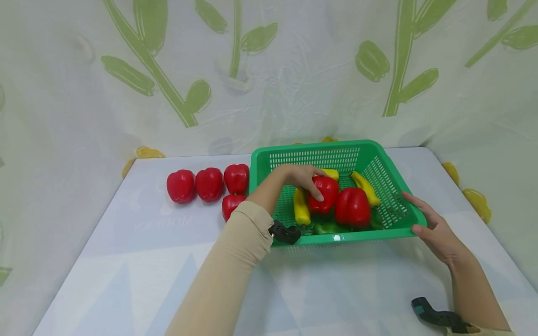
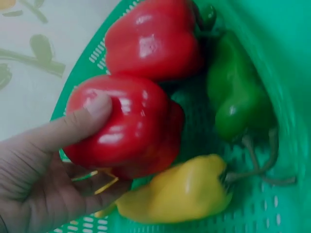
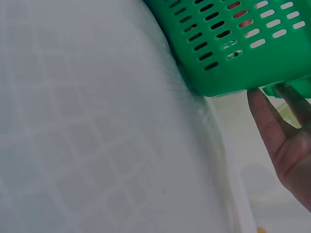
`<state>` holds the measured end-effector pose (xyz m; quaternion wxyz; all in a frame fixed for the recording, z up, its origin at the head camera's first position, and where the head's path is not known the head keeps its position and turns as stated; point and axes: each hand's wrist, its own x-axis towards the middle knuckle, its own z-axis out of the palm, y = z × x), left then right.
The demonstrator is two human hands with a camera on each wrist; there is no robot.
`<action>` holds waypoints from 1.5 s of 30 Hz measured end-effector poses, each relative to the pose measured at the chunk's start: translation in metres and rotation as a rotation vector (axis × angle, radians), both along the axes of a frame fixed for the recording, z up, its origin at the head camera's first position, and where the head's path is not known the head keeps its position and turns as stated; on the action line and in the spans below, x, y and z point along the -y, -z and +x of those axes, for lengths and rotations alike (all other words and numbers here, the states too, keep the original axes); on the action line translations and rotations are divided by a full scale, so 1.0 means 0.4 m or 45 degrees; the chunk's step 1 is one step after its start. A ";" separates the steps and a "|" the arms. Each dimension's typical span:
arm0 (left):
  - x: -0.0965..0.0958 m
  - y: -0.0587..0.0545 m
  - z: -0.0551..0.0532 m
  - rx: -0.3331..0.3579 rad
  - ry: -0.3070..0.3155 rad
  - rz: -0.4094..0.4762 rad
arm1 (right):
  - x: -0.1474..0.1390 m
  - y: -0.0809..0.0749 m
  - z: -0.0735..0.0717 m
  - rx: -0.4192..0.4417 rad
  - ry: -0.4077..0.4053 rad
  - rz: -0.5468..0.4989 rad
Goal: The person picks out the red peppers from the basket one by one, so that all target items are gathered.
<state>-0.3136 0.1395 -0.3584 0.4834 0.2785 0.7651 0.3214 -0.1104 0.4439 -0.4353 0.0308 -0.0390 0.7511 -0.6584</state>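
A green plastic basket (image 1: 302,148) stands on the table. Inside it, my left hand (image 1: 303,179) grips a red bell pepper (image 1: 325,193), its thumb across the skin, as the left wrist view shows closely. Another red bell pepper (image 1: 353,207) sits beside the held one. A yellow pepper (image 2: 180,191) lies just below my left fingers, and green peppers (image 2: 238,92) lie along the basket's near side. My right hand (image 1: 439,235) holds the basket's rim at the near right corner, with thumb and fingers on either side of that corner.
Several red bell peppers (image 1: 181,186) stand on the table (image 1: 138,261) left of the basket, one partly hidden by my left arm. More yellow peppers (image 1: 365,189) lie in the basket. A leaf-patterned curtain (image 1: 294,93) hangs behind the table.
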 end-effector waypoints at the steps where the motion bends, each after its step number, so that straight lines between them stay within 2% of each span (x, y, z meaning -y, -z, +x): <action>1: 0.003 -0.002 -0.002 0.011 -0.002 0.001 | 0.000 0.001 0.000 -0.003 -0.001 -0.003; 6: 0.027 -0.019 -0.011 0.079 -0.028 0.010 | 0.007 0.006 -0.002 -0.014 -0.024 -0.039; 11: 0.055 -0.046 -0.017 0.098 -0.024 0.017 | 0.009 0.009 -0.001 -0.019 -0.030 -0.050; 26: 0.129 -0.110 -0.032 0.042 0.021 0.027 | -0.001 0.004 0.002 -0.020 -0.017 -0.039; 35: 0.183 -0.152 -0.045 0.065 -0.028 -0.013 | -0.003 0.002 -0.001 0.007 0.001 -0.018; 41: 0.232 -0.173 -0.049 0.049 -0.087 0.016 | -0.001 -0.001 -0.001 -0.016 -0.015 -0.021; 45: 0.270 -0.188 -0.049 -0.001 -0.059 0.023 | -0.002 -0.003 0.000 -0.021 -0.020 -0.025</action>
